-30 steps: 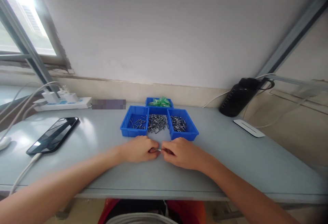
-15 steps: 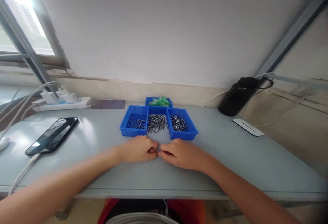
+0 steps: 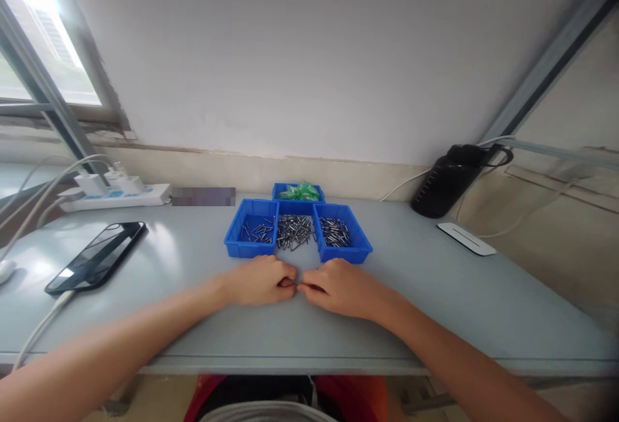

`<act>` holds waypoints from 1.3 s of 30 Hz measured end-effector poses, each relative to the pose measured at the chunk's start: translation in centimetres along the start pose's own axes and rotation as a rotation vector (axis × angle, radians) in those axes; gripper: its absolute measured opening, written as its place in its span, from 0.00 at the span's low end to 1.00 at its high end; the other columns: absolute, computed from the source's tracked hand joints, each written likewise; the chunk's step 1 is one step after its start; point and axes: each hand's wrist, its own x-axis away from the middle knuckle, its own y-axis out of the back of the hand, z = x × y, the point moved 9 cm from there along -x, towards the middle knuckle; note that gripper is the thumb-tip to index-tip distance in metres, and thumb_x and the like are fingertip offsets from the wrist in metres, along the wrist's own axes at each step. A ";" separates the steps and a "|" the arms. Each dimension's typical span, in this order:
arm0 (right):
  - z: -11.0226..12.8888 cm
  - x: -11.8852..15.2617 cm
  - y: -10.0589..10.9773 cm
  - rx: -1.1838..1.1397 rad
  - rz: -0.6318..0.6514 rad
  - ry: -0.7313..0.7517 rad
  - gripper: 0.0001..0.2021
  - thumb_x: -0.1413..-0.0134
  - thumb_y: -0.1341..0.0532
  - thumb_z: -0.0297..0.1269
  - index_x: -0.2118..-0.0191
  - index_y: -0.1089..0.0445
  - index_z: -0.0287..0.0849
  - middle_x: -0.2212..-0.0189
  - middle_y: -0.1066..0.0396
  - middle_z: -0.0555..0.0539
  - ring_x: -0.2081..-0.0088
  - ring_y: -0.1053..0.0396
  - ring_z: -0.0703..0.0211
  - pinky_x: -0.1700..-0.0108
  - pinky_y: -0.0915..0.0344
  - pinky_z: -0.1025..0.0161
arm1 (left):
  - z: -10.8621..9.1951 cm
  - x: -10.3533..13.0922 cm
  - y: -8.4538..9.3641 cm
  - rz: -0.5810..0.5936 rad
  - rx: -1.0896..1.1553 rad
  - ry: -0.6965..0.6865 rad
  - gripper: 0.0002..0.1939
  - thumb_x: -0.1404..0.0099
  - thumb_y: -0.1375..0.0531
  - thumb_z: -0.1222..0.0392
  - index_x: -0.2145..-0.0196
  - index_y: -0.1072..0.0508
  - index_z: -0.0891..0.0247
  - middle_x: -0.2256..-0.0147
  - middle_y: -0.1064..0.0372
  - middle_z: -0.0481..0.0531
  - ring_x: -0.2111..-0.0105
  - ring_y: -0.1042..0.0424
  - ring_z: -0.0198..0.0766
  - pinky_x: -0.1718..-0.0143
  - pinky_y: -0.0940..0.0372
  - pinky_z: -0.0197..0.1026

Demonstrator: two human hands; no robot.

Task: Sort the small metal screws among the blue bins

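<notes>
My left hand (image 3: 264,280) and my right hand (image 3: 338,287) meet fingertip to fingertip just in front of the blue bins. Both are closed in a pinch on one thin metal piece (image 3: 296,282), which bridges the small gap between them. Most of it is hidden by the fingers, so its exact kind is not clear. Beyond the hands lies a loose pile of small metal fasteners (image 3: 294,231). The left blue bin (image 3: 235,249) holds a thin scatter of slim, nail-like pieces, while the right blue bin (image 3: 345,255) holds a denser heap.
A third blue bin (image 3: 296,205) with green plastic packets (image 3: 302,191) stands behind. To the left are a phone (image 3: 97,258) on a cable and a power strip (image 3: 120,196). A black bottle (image 3: 447,180) and a flat white device (image 3: 465,239) occupy the right side.
The fingertips have shifted very slightly, and a little more of the thin metal piece shows between them. The bins and their contents look the same.
</notes>
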 end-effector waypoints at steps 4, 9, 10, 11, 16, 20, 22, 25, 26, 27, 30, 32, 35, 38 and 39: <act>-0.1 0.0 0.2 0.036 -0.016 -0.018 0.12 0.42 0.49 0.35 0.71 0.32 0.41 0.80 0.31 0.50 0.78 0.39 0.65 0.74 0.57 0.65 | 0.0 -0.1 0.0 -0.006 -0.015 -0.005 0.10 0.40 0.49 0.60 0.78 0.39 0.61 0.83 0.42 0.44 0.81 0.41 0.33 0.79 0.55 0.36; -0.2 0.1 0.4 0.078 -0.048 -0.017 0.12 0.42 0.49 0.36 0.72 0.33 0.40 0.79 0.31 0.50 0.78 0.38 0.65 0.74 0.57 0.65 | 0.0 0.0 0.1 -0.006 -0.013 0.001 0.10 0.40 0.50 0.59 0.79 0.41 0.61 0.83 0.43 0.44 0.82 0.42 0.33 0.79 0.56 0.36; -0.2 0.1 0.4 0.084 -0.058 -0.013 0.12 0.42 0.49 0.36 0.72 0.33 0.40 0.79 0.31 0.50 0.78 0.38 0.66 0.74 0.57 0.65 | -0.1 0.0 0.2 -0.010 -0.012 -0.003 0.11 0.40 0.50 0.59 0.79 0.41 0.61 0.83 0.43 0.44 0.82 0.43 0.32 0.79 0.56 0.36; -0.1 0.1 0.4 0.090 -0.068 -0.009 0.12 0.42 0.49 0.36 0.72 0.33 0.41 0.79 0.31 0.50 0.78 0.38 0.66 0.74 0.57 0.65 | -0.1 0.0 0.2 -0.014 -0.010 -0.006 0.11 0.40 0.50 0.60 0.79 0.42 0.61 0.83 0.44 0.44 0.82 0.43 0.32 0.79 0.56 0.36; 0.0 0.2 0.6 0.105 -0.112 0.010 0.13 0.41 0.50 0.36 0.73 0.35 0.41 0.80 0.32 0.51 0.78 0.39 0.67 0.74 0.58 0.65 | 0.1 0.0 0.1 -0.008 -0.008 0.011 0.12 0.40 0.49 0.59 0.80 0.41 0.62 0.84 0.45 0.45 0.83 0.42 0.32 0.80 0.56 0.37; 0.0 0.4 0.7 0.103 -0.155 0.046 0.15 0.40 0.52 0.38 0.74 0.35 0.41 0.81 0.32 0.51 0.79 0.39 0.67 0.74 0.57 0.65 | 0.0 0.0 0.1 -0.014 -0.022 0.004 0.13 0.39 0.49 0.59 0.80 0.41 0.62 0.84 0.43 0.45 0.82 0.41 0.33 0.80 0.56 0.37; -0.1 0.4 0.8 0.099 -0.171 0.055 0.16 0.39 0.53 0.38 0.74 0.36 0.41 0.81 0.33 0.51 0.79 0.39 0.67 0.74 0.57 0.65 | 0.0 0.1 0.1 -0.019 -0.022 0.005 0.14 0.39 0.49 0.58 0.81 0.40 0.62 0.84 0.43 0.45 0.82 0.40 0.33 0.80 0.56 0.37; -0.3 0.4 0.8 0.085 -0.159 0.053 0.16 0.39 0.53 0.38 0.74 0.36 0.41 0.81 0.33 0.51 0.78 0.39 0.66 0.74 0.56 0.65 | 0.0 0.1 0.2 -0.027 -0.016 0.005 0.14 0.39 0.49 0.58 0.81 0.40 0.62 0.84 0.44 0.45 0.82 0.39 0.32 0.80 0.56 0.38; -0.3 0.3 0.8 0.078 -0.148 0.049 0.16 0.39 0.53 0.38 0.74 0.36 0.41 0.81 0.33 0.51 0.78 0.39 0.66 0.74 0.56 0.65 | 0.0 0.1 0.2 -0.028 -0.015 0.004 0.14 0.39 0.49 0.58 0.81 0.40 0.62 0.84 0.45 0.45 0.82 0.39 0.32 0.80 0.56 0.38; -0.4 0.3 0.8 0.071 -0.134 0.043 0.15 0.39 0.53 0.37 0.74 0.36 0.41 0.81 0.33 0.51 0.78 0.39 0.66 0.74 0.56 0.66 | 0.1 0.1 0.1 -0.027 -0.016 0.004 0.14 0.39 0.49 0.58 0.81 0.41 0.62 0.84 0.45 0.45 0.82 0.40 0.32 0.80 0.56 0.38; -0.4 0.1 0.7 0.039 -0.076 0.023 0.14 0.40 0.52 0.37 0.73 0.35 0.41 0.80 0.33 0.51 0.78 0.38 0.66 0.74 0.55 0.66 | 0.1 0.1 0.1 -0.027 -0.021 0.001 0.13 0.39 0.49 0.59 0.81 0.41 0.62 0.84 0.46 0.44 0.82 0.40 0.32 0.80 0.56 0.38; -0.4 0.1 0.4 0.015 -0.034 0.020 0.13 0.40 0.51 0.37 0.73 0.35 0.41 0.80 0.32 0.51 0.77 0.38 0.65 0.73 0.54 0.66 | 0.1 0.0 0.1 -0.029 -0.022 -0.006 0.13 0.39 0.49 0.59 0.80 0.41 0.62 0.84 0.46 0.44 0.82 0.40 0.32 0.80 0.56 0.37; -0.3 0.2 0.1 -0.014 0.003 0.018 0.14 0.40 0.51 0.37 0.73 0.34 0.40 0.80 0.32 0.50 0.76 0.38 0.64 0.73 0.54 0.66 | 0.0 0.1 0.1 -0.023 -0.030 -0.006 0.12 0.39 0.49 0.59 0.80 0.40 0.62 0.84 0.44 0.44 0.82 0.40 0.33 0.80 0.55 0.37; -0.3 0.2 -0.2 -0.046 0.031 0.012 0.15 0.40 0.51 0.38 0.73 0.33 0.40 0.80 0.33 0.50 0.76 0.39 0.64 0.73 0.54 0.65 | -0.1 0.1 0.0 -0.011 -0.037 -0.002 0.12 0.40 0.49 0.60 0.80 0.38 0.62 0.84 0.42 0.45 0.81 0.38 0.33 0.79 0.55 0.37; -0.3 0.2 -0.3 -0.061 0.044 0.012 0.15 0.40 0.51 0.38 0.73 0.33 0.40 0.80 0.33 0.50 0.77 0.39 0.64 0.73 0.54 0.65 | -0.1 0.1 0.0 -0.008 -0.038 -0.003 0.12 0.40 0.48 0.60 0.80 0.38 0.62 0.84 0.42 0.45 0.81 0.38 0.33 0.79 0.54 0.37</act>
